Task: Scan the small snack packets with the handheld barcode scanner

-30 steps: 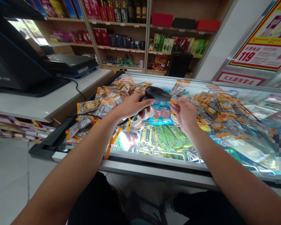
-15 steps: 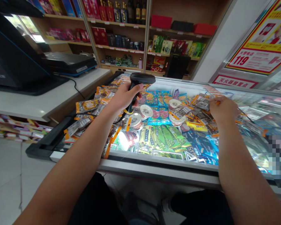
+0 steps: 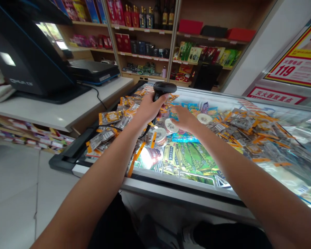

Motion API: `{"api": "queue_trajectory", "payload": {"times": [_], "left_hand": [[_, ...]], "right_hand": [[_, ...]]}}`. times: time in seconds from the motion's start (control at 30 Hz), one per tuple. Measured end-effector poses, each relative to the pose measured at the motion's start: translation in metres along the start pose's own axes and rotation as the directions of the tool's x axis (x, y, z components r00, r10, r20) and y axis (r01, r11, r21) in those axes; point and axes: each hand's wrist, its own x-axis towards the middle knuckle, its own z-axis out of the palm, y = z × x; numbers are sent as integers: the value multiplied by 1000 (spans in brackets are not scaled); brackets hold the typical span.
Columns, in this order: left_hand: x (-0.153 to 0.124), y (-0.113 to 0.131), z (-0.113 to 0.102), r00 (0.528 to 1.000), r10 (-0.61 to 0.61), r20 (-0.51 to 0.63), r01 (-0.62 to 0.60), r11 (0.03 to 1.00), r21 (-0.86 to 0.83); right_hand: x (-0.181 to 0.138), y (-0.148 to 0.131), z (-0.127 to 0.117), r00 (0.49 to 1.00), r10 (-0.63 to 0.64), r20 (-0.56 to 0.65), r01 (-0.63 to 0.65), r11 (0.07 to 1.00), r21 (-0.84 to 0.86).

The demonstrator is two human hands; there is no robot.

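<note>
My left hand (image 3: 149, 108) is wrapped around the handle of a black handheld barcode scanner (image 3: 165, 87), its head above my fingers. A dark cable runs from the handle's lower end. My right hand (image 3: 186, 118) is just right of the scanner, over the glass freezer top, with thumb and fingers apart and nothing visible in it. Small clear snack packets with orange edges (image 3: 111, 117) are heaped to the left of and around my left hand. A second heap of similar packets (image 3: 239, 121) spreads out to the right of my right forearm.
Through the glass show round tubs (image 3: 159, 135) and green ice-pop wrappers (image 3: 190, 155). At left a white counter (image 3: 67, 110) carries a black terminal (image 3: 38, 65) and a scale (image 3: 93, 71). Stocked shelves (image 3: 145, 58) stand behind; a sign (image 3: 287, 69) hangs at right.
My right hand has left the right-hand heap and moved left, close to the scanner; its fingers have spread. My left hand keeps the scanner. The view has turned slightly left.
</note>
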Motion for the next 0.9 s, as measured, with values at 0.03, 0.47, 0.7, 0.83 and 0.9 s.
{"api": "queue_trajectory", "payload": {"times": [0.03, 0.47, 0.7, 0.83, 0.9], "left_hand": [[-1, 0, 0, 1000, -3, -1, 3, 1000, 6], [-4, 4, 0, 1000, 17, 19, -17, 1000, 18], [-20, 14, 10, 956, 66, 284, -83, 995, 47], [-32, 19, 17, 867, 20, 499, -106, 984, 145], [-35, 18, 19, 817, -5, 577, -129, 973, 192]], "right_hand": [[13, 3, 7, 999, 35, -8, -35, 999, 1], [10, 16, 11, 995, 60, -82, -44, 983, 178], [-71, 22, -25, 821, 557, 128, -289, 212, 934], [-103, 31, -37, 791, 593, 153, -210, 28, 977], [-110, 36, -39, 771, 624, 127, -151, -14, 988]]}}
